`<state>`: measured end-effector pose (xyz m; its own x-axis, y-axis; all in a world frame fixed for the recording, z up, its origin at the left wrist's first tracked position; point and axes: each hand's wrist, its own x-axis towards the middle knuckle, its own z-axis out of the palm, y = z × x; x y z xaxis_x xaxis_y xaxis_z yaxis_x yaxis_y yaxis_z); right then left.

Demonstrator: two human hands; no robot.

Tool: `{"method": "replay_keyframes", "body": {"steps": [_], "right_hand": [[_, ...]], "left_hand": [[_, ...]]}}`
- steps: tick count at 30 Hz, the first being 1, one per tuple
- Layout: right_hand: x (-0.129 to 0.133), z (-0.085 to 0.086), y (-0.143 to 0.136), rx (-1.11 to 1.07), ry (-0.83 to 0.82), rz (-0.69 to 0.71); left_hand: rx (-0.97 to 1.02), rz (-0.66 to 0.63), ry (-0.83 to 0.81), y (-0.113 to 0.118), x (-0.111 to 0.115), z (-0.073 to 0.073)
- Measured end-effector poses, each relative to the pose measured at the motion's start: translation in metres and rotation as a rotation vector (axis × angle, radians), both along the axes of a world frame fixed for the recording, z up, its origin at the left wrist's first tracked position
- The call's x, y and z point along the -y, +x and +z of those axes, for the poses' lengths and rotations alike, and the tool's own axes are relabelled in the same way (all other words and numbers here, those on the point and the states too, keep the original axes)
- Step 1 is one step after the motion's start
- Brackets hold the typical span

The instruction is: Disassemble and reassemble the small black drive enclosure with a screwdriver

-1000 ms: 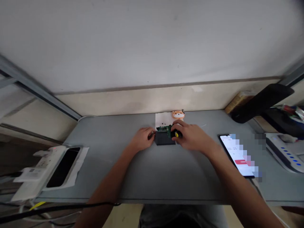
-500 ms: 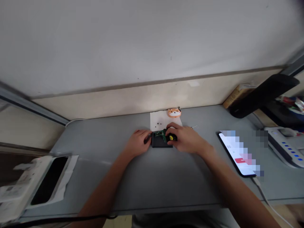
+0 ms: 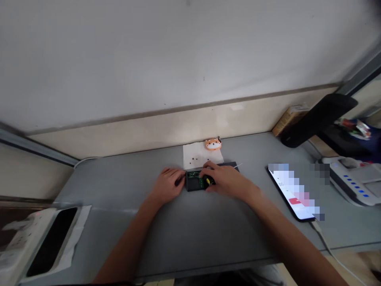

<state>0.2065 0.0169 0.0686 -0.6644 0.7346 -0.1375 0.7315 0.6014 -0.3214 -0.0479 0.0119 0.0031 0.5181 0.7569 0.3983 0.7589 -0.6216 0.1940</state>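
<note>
A shallow black case (image 3: 195, 184) lies on the grey desk, with a green circuit board (image 3: 201, 182) inside it along the top and right. My left hand (image 3: 168, 184) rests at the case's left edge, fingers curled and gripping it there. From the right, my right hand (image 3: 222, 178) pinches the board at a black part with a yellow spot (image 3: 208, 181); the fingers hide some of it. Behind the hands, several tiny dark screws (image 3: 193, 159) lie on a white paper (image 3: 190, 151). A flat dark panel (image 3: 232, 164) shows partly behind my right hand, with a thin pale stick (image 3: 238, 165) by it.
An orange animal-face pouch (image 3: 213, 144) sits on the paper's back corner. To the right are a lit phone (image 3: 290, 194) on a cable, a power strip (image 3: 354, 184), a black cylinder (image 3: 318, 121) and a box (image 3: 288, 119). A dark phone (image 3: 53, 242) lies at left.
The circuit board has gone from raised and tilted to lying lower in the case. More of the dark panel shows behind my right hand. The whole view has shifted slightly.
</note>
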Motion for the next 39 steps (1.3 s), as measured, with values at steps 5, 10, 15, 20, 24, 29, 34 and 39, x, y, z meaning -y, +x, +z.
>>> {"method": "replay_keyframes", "body": {"steps": [5,10,15,20,24,29,34,39], "right_hand": [[-0.005,-0.004,0.014,-0.088,0.008,-0.088],[-0.014,-0.001,0.033,-0.381,0.12,-0.237],[-0.017,0.01,0.04,-0.954,0.406,-0.507],[-0.018,0.003,0.03,-1.083,0.175,-0.885],[-0.022,-0.007,0.021,-1.036,0.154,-0.905],[-0.022,-0.012,0.017,-0.95,0.154,-0.852],[-0.023,-0.016,0.018,-0.948,0.132,-0.815],[-0.019,-0.014,0.008,-1.108,0.078,-0.938]], "left_hand": [[0.036,0.017,0.062,0.0,0.002,0.006],[0.118,0.074,0.086,0.015,0.008,0.02],[0.03,-0.084,-0.121,0.047,0.011,0.024],[0.017,-0.095,-0.201,0.061,0.011,0.011],[0.069,-0.088,-0.133,0.056,0.016,0.005],[0.062,-0.105,-0.112,0.047,0.019,0.006],[0.055,-0.094,-0.164,0.044,0.015,0.005],[0.057,-0.099,-0.202,0.045,0.015,0.003]]}}
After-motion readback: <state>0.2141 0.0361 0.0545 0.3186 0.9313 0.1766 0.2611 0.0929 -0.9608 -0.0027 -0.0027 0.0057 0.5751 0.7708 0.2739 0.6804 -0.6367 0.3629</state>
